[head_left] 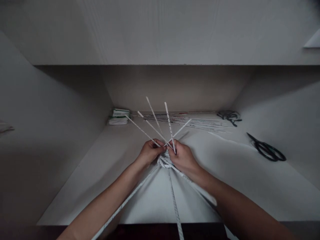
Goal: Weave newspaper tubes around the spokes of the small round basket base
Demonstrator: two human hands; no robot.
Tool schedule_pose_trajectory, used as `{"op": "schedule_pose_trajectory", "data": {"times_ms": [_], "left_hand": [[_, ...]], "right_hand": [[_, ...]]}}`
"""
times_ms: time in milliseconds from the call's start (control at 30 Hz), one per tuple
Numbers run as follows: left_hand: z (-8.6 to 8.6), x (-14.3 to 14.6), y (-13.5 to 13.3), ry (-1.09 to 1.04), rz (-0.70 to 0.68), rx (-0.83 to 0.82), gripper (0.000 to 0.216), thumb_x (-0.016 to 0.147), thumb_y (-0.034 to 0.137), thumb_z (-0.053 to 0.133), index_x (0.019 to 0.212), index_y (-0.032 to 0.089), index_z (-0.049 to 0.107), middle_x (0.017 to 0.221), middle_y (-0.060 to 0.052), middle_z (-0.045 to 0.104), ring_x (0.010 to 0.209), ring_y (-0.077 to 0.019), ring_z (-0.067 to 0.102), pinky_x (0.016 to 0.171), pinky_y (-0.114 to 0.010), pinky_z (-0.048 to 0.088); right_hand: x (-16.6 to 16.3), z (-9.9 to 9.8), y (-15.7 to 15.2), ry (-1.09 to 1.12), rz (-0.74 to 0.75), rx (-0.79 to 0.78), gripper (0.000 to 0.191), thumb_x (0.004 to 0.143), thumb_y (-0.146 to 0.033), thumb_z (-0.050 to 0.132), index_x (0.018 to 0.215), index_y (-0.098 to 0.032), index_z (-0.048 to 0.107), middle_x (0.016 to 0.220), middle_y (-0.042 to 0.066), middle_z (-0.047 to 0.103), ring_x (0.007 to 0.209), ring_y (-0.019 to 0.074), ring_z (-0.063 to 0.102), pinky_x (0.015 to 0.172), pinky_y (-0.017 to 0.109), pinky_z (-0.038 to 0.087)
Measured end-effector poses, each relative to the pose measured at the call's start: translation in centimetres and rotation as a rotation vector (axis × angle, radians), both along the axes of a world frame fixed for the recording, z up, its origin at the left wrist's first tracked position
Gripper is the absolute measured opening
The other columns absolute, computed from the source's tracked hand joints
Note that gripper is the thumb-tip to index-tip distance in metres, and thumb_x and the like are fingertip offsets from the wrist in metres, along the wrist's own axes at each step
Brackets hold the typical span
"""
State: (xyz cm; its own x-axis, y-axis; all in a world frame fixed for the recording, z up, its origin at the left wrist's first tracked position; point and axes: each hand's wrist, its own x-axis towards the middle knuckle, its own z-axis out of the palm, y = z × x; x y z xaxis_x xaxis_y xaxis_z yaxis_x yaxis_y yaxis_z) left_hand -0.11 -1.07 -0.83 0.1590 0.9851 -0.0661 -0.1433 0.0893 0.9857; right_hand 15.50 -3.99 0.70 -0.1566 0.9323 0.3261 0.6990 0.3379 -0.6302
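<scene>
Both my hands meet over a small woven knot of rolled paper sticks (pixel 165 161) in the middle of the white desk (pixel 245 186). My left hand (pixel 149 152) is closed on the knot's left side, pinching sticks that fan up and away. My right hand (pixel 183 156) is closed on the right side, gripping one stick near its base. Several thin white sticks (pixel 155 124) stick up from the knot like spokes. Others run down toward me, past my forearms.
A pile of loose paper sticks (pixel 200 122) lies along the back of the desk. Black scissors (pixel 267 149) rest at the right, a dark clip-like object (pixel 230 116) behind them. A small white and green packet (pixel 118 116) sits at the back left. Walls enclose the desk.
</scene>
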Motion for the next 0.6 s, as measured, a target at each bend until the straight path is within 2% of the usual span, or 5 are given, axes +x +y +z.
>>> {"op": "schedule_pose_trajectory", "data": {"times_ms": [167, 267, 367, 500, 600], "left_hand": [[0.4, 0.2, -0.2, 0.046, 0.008, 0.016, 0.021, 0.054, 0.025, 0.077, 0.066, 0.014, 0.064, 0.058, 0.001, 0.062, 0.051, -0.0111, 0.052, 0.054, -0.023, 0.039], [0.4, 0.4, -0.2, 0.074, 0.019, 0.048, 0.021, 0.055, 0.027, 0.077, 0.066, 0.014, 0.064, 0.056, 0.001, 0.061, 0.049, -0.0105, 0.050, 0.050, -0.022, 0.037], [0.3, 0.6, -0.2, 0.056, 0.037, 0.049, 0.025, 0.056, 0.030, 0.079, 0.068, 0.015, 0.063, 0.052, 0.003, 0.057, 0.044, -0.0094, 0.047, 0.046, -0.022, 0.033], [0.2, 1.1, -0.4, 0.000, 0.071, 0.091, 0.025, 0.058, 0.031, 0.079, 0.068, 0.015, 0.062, 0.054, 0.003, 0.059, 0.047, -0.0097, 0.050, 0.048, -0.022, 0.038], [0.3, 1.3, -0.5, 0.027, 0.096, 0.122, 0.024, 0.058, 0.030, 0.079, 0.068, 0.015, 0.064, 0.056, 0.002, 0.061, 0.049, -0.0104, 0.052, 0.050, -0.022, 0.040]], "right_hand": [[0.3, 0.8, 0.0, -0.154, -0.067, 0.076, 0.014, 0.084, -0.033, 0.055, 0.077, -0.022, 0.060, 0.080, 0.003, 0.063, 0.070, 0.0170, 0.056, 0.063, 0.026, 0.037], [0.4, 1.0, 0.2, -0.130, -0.098, 0.127, 0.012, 0.083, -0.031, 0.056, 0.076, -0.022, 0.060, 0.079, 0.004, 0.062, 0.070, 0.0166, 0.056, 0.064, 0.026, 0.038], [0.5, 0.5, 0.7, 0.068, -0.126, 0.079, 0.013, 0.084, -0.032, 0.053, 0.081, -0.022, 0.062, 0.071, 0.000, 0.062, 0.062, 0.0144, 0.055, 0.061, 0.025, 0.039], [0.6, -0.3, 1.6, 0.422, -0.200, -0.043, 0.020, 0.083, -0.040, 0.056, 0.078, -0.021, 0.059, 0.060, -0.002, 0.060, 0.053, 0.0133, 0.053, 0.055, 0.024, 0.040], [0.6, -0.4, 1.8, 0.588, -0.159, -0.074, 0.020, 0.085, -0.040, 0.054, 0.082, -0.021, 0.058, 0.060, -0.003, 0.061, 0.054, 0.0136, 0.056, 0.055, 0.024, 0.043]]}}
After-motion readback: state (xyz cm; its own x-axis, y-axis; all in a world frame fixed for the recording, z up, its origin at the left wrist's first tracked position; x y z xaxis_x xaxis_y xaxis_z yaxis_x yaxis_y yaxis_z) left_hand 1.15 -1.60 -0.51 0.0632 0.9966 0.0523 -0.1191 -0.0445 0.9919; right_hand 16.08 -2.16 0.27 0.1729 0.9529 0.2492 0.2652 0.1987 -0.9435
